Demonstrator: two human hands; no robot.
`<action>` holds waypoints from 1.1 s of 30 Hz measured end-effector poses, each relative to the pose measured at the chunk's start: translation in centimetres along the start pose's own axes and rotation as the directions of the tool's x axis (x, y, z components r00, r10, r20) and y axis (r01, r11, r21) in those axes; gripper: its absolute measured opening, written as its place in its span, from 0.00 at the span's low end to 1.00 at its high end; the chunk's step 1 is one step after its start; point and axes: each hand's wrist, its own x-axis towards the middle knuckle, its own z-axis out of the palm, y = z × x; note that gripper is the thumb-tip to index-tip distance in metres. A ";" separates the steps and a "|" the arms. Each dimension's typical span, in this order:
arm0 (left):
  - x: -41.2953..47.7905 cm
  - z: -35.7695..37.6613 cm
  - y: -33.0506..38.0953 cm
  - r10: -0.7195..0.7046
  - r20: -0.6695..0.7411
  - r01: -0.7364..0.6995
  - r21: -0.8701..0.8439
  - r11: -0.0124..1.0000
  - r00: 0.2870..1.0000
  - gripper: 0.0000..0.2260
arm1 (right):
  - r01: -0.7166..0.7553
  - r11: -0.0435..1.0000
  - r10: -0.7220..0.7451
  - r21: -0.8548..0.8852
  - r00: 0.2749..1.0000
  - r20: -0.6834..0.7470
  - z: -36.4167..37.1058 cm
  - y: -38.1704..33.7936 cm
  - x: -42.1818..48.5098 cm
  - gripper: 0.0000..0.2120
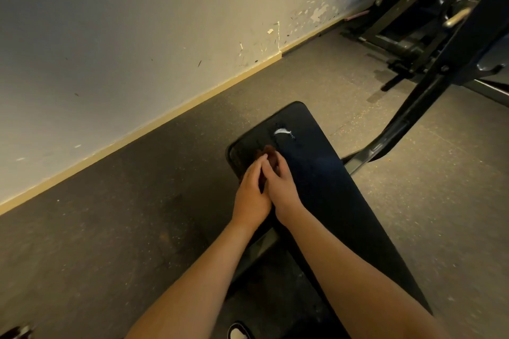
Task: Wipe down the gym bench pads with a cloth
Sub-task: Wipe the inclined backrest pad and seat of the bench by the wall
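Note:
A long black bench pad [325,173] runs from the lower right up to the middle of the view. Near its far end lies a small white smear [282,131]. Both my hands meet over the pad's left edge around a dark brown cloth [270,153]. My left hand [252,192] curls against the cloth from the left. My right hand [281,181] covers it from the right, fingers bent over it. Most of the cloth is hidden under my fingers.
A scuffed pale wall [137,49] with a yellow skirting runs along the left. Dark rubber floor [124,215] lies beside the bench. A black metal frame [413,96] and other gym machines [429,16] stand at the upper right. A shoe tip [238,331] shows at the bottom.

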 end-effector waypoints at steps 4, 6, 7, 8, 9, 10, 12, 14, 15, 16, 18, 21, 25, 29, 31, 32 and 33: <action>1.8 -1.5 -0.9 0.017 0.094 -0.038 0.226 0.973 0.995 0.34 | 0.097 0.947 -0.166 -0.307 0.964 -0.206 -1.3 -0.7 2.6 0.21; 2.9 -2.8 -1.7 0.014 0.101 -0.040 0.258 0.965 0.995 0.35 | 0.102 0.937 -0.215 -0.335 0.922 -0.321 -2.9 -0.7 4.4 0.21; 3.5 -3.3 -2.2 -0.009 0.092 -0.014 0.243 0.970 0.996 0.34 | 0.088 0.928 -0.220 -0.362 0.913 -0.343 -3.4 -0.4 5.4 0.22; 3.9 -3.7 -2.6 -0.017 0.085 -0.004 0.247 0.969 0.996 0.33 | 0.070 0.901 -0.228 -0.429 0.916 -0.330 -3.4 0.0 6.0 0.22; 4.1 -3.9 -3.0 -0.001 0.072 -0.018 0.270 0.963 0.997 0.32 | 0.064 0.857 -0.245 -0.512 0.924 -0.294 -3.0 0.6 6.4 0.22; 4.1 -3.9 -3.4 0.025 0.058 -0.041 0.292 0.955 0.998 0.31 | 0.081 0.813 -0.271 -0.576 0.929 -0.251 -2.3 1.3 6.4 0.23; 3.9 -3.5 -3.8 0.058 0.010 -0.059 0.279 0.958 0.998 0.27 | 0.149 0.762 -0.325 -0.630 0.930 -0.174 -0.6 2.2 6.0 0.22; 3.7 -3.2 -4.0 0.058 -0.037 -0.045 0.269 0.962 0.998 0.24 | 0.220 0.711 -0.361 -0.668 0.929 -0.079 0.5 2.6 5.2 0.22; 3.7 -3.1 -4.0 0.055 -0.046 -0.040 0.275 0.960 0.997 0.23 | 0.240 0.681 -0.366 -0.692 0.930 -0.037 0.8 2.7 4.9 0.22; 3.8 -3.1 -3.8 0.048 -0.046 -0.033 0.284 0.958 0.998 0.23 | 0.246 0.660 -0.359 -0.710 0.933 -0.009 0.9 2.7 4.5 0.22; 4.3 -3.6 -3.4 0.038 -0.040 -0.025 0.291 0.957 0.998 0.23 | 0.232 0.654 -0.340 -0.721 0.940 -0.006 0.5 1.9 4.5 0.21; 5.0 -4.4 -3.3 0.030 -0.005 -0.027 0.283 0.959 1.000 0.22 | 0.229 0.691 -0.406 -0.686 0.907 -0.107 -0.4 0.2 6.1 0.21; 5.4 -5.0 -3.2 0.027 -0.012 -0.023 0.257 0.966 1.000 0.21 | 0.261 0.684 -0.460 -0.681 0.879 -0.125 0.6 -1.6 8.2 0.24; 5.4 -5.3 -2.5 -0.039 -0.055 0.044 0.093 0.995 0.998 0.20 | 0.306 0.635 -0.458 -0.709 0.888 -0.028 2.1 -0.2 6.9 0.20; 5.6 -5.5 -2.2 -0.075 -0.076 0.078 0.030 0.997 0.994 0.19 | 0.328 0.629 -0.433 -0.705 0.901 0.033 2.2 0.8 6.1 0.20; 5.7 -5.6 -2.1 -0.076 -0.082 0.080 0.042 0.996 0.994 0.18 | 0.333 0.619 -0.412 -0.712 0.909 0.067 2.0 1.0 5.9 0.19; 5.7 -5.7 -1.9 -0.066 -0.080 0.072 0.074 0.995 0.995 0.18 | 0.334 0.602 -0.392 -0.725 0.915 0.096 1.8 0.6 5.7 0.19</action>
